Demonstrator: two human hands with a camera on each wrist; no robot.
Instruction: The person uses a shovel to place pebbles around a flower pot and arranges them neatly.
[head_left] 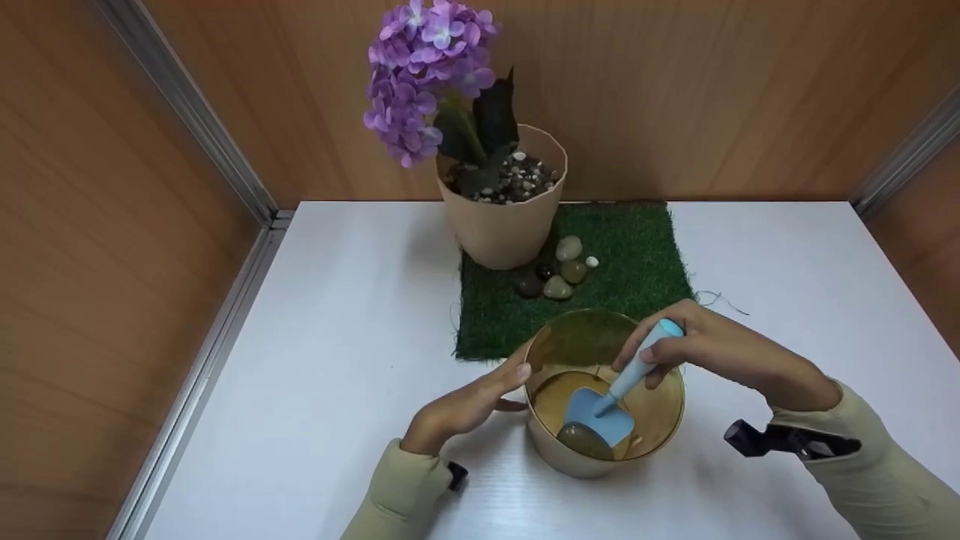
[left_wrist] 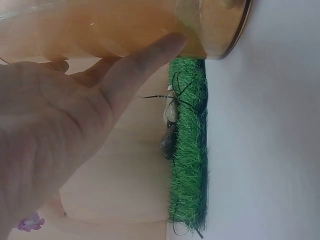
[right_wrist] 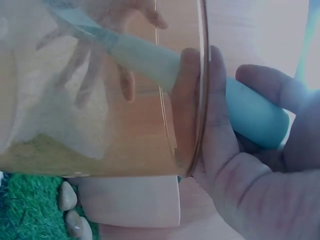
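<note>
Gripping the handle of a small blue trowel (head_left: 628,379) with curled fingers, the right hand (head_left: 697,341) angles its blade down inside an amber see-through bowl (head_left: 559,454). A smooth stone (head_left: 585,442) lies at the blade's tip; whether it rests on it I cannot tell. Fingers extended, the left hand (head_left: 474,397) touches the bowl's left side. The bowl stands just off the near edge of a turf mat (head_left: 630,232), well forward of the tabletop's (head_left: 337,337) back edge, where a flowerpot (head_left: 499,225) stands.
</note>
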